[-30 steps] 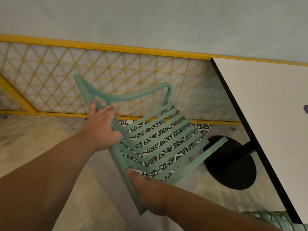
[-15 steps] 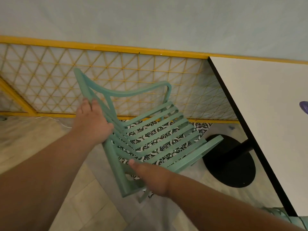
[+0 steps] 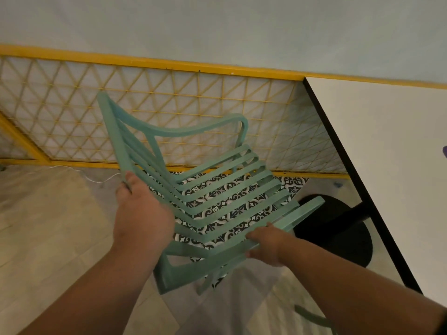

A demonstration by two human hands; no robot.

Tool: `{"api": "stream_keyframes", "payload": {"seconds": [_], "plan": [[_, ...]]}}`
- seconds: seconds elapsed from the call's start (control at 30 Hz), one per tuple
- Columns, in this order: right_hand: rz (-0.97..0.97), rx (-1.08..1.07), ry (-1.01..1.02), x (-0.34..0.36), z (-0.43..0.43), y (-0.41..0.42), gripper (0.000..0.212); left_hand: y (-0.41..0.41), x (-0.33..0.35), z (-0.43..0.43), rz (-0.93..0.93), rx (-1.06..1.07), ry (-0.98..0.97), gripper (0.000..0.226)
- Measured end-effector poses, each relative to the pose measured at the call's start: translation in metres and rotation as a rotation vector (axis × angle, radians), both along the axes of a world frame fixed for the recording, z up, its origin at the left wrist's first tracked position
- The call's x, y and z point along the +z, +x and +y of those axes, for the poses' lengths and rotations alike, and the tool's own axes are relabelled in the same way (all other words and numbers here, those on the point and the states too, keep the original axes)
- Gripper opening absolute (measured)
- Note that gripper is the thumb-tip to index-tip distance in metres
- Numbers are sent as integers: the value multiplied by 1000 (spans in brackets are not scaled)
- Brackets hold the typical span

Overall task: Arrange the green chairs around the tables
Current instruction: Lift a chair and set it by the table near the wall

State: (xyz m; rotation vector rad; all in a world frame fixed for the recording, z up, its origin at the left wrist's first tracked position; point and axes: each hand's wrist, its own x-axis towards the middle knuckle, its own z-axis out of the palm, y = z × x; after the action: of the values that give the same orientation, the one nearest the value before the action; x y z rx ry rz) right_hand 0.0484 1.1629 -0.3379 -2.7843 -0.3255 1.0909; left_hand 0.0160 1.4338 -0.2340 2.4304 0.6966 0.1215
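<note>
A green slatted chair (image 3: 217,189) with curved armrests is tilted in front of me, its seat facing the white table (image 3: 387,165) on the right. My left hand (image 3: 141,213) grips the chair's backrest at its near side. My right hand (image 3: 268,245) holds the near armrest, fingers curled round it. The chair's front edge lies close to the table's black edge, apart from it. Whether its legs touch the floor is hidden.
A yellow lattice fence (image 3: 193,112) runs along the wall behind the chair. The table's round black base (image 3: 338,233) sits on the floor under the tabletop. Part of another green chair (image 3: 314,317) shows at the bottom right. A white cable (image 3: 96,178) lies by the fence.
The chair has swung toward the table and lies more level. My right hand slid from the chair's lower frame up to the near armrest. My left hand stays on the backrest.
</note>
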Motion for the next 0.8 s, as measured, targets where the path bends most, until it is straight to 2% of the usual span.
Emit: {"api": "stream_keyframes", "payload": {"seconds": [0.13, 0.47, 0.8], "plan": [[-27, -75, 42, -10, 1, 4, 47, 3, 0, 1, 21, 18, 13, 85], [-25, 42, -93, -4, 28, -2, 47, 11, 4, 23, 59, -48, 31, 83], [9, -18, -92, -11, 57, -10, 39, 33, 10, 52, 111, -172, 102, 85]]}}
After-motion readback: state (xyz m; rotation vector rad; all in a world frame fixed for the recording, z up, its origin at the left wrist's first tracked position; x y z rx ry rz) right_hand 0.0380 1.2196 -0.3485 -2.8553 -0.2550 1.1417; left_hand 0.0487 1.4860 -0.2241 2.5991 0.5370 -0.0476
